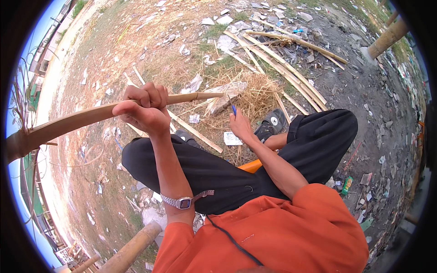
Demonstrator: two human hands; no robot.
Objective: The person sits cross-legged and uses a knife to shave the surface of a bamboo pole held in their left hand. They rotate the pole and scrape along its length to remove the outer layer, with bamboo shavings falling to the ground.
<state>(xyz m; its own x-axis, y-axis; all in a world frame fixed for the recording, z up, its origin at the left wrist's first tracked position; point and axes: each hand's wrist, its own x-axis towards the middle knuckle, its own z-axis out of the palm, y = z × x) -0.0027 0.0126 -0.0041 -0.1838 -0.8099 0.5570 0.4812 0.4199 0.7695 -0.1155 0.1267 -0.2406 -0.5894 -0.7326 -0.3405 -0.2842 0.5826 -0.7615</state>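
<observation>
A long split bamboo pole runs from the left edge to the middle of the view, thick at the left and thin at its far right tip. My left hand is wrapped around it, a wristwatch on that forearm. Past the bamboo's tip, my right hand is closed on a small blue-handled tool. A thin dark part sticks up from the tool, close to the tip; its exact kind is unclear. Beneath both lies a pile of straw-like shavings.
Several long bamboo strips lie on the ground ahead to the right. Litter is scattered over the dirt. Bamboo posts stand at the upper right and lower left. My bent knees and a dark shoe are close below my hands.
</observation>
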